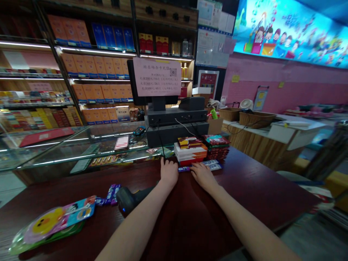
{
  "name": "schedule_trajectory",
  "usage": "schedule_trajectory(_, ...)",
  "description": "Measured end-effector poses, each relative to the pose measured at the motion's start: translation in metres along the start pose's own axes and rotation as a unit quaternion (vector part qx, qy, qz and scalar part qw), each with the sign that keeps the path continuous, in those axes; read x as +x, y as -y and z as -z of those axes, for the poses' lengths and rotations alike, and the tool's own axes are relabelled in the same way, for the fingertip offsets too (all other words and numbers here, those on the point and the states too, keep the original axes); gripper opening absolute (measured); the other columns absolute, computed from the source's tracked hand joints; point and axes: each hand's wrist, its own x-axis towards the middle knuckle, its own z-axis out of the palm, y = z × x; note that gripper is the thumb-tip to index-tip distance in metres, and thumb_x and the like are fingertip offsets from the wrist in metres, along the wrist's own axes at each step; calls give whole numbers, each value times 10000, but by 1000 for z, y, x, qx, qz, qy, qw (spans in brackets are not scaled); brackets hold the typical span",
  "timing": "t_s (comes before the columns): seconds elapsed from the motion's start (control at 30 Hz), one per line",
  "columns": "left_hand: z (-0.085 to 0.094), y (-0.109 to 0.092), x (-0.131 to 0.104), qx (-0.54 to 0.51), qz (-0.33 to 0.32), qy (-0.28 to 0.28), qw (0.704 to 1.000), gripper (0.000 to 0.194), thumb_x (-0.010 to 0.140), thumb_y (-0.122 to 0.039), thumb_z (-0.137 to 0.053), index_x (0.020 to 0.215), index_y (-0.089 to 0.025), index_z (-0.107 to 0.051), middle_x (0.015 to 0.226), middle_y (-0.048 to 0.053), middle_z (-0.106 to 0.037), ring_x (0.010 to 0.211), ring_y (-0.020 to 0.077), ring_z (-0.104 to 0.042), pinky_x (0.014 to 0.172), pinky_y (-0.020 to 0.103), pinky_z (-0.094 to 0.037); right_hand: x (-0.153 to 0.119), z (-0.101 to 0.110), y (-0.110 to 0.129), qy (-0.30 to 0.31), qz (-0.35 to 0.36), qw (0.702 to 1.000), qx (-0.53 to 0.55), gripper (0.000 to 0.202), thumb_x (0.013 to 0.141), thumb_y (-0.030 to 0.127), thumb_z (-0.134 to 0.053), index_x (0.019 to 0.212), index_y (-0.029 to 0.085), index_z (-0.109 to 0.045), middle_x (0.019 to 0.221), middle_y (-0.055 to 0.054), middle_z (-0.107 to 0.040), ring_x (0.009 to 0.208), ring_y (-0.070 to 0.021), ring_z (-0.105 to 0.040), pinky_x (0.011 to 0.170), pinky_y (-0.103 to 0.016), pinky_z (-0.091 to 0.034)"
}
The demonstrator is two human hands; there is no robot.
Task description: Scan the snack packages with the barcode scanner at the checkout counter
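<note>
My left hand (169, 173) rests palm down on the dark red counter, its fingers stretched forward and apart, left of a stack of boxes. Close to its right side lies a small purple packet (184, 169). My right hand (203, 174) lies low with its fingers extended, touching the packet's right end and nearest to some blue-and-white packets (213, 165). Neither hand is lifting anything. Just behind stand white-and-orange boxes (187, 154) with yellow-and-brown packs (187, 142) on top. Dark red packets (216, 146) are piled to their right.
A black handheld scanner (130, 198) lies left of my left forearm. Purple packets (112, 194) and a yellow-duck toy package (50, 223) are farther left. Behind the boxes stands a cash register (176, 117) with a paper sign (157, 77). A glass display case (81, 145) adjoins the counter.
</note>
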Motion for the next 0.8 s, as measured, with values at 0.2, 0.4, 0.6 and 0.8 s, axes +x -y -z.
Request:
schedule_trajectory(0.2, -2, -3, 2, 2, -3, -1, 1000, 270, 905, -185, -477, 1022, -198, -720, 1027, 97, -727, 1066, 278, -606, 1173, 539, -194, -1, -3, -12, 1, 9, 1000, 18, 310, 960, 205, -519, 1198, 239, -715, 1360, -88, -648, 1281, -296, -551, 1030, -470, -445)
schedule_trajectory(0.4, -3, -10, 4, 0, -12, -4, 1000, 258, 908, -203, -492, 1034, -187, -716, 1029, 109, -728, 1058, 270, -610, 1171, 529, -199, -2, -7, -25, -2, 11, 999, 31, 301, 966, 222, -525, 1198, 238, -716, 1364, -84, -648, 1294, -291, -548, 1056, -462, -433)
schedule_trajectory(0.6, -7, -18, 8, -5, -16, -6, 1000, 237, 902, -213, -515, 1033, -193, -712, 1033, 99, -732, 1069, 273, -607, 1168, 525, -206, -6, -5, -37, 0, 3, 999, 32, 312, 960, 225, -530, 1217, 231, -708, 1369, -89, -645, 1298, -299, -542, 1059, -474, -432)
schedule_trajectory(0.8, -10, -25, 11, -12, -19, -7, 1000, 240, 914, -219, -504, 1031, -185, -711, 1034, 100, -734, 1068, 263, -605, 1172, 514, -205, -7, -5, -46, -3, 1, 999, 33, 315, 961, 235, -518, 1218, 246, -699, 1377, -76, -640, 1313, -295, -528, 1064, -483, -428)
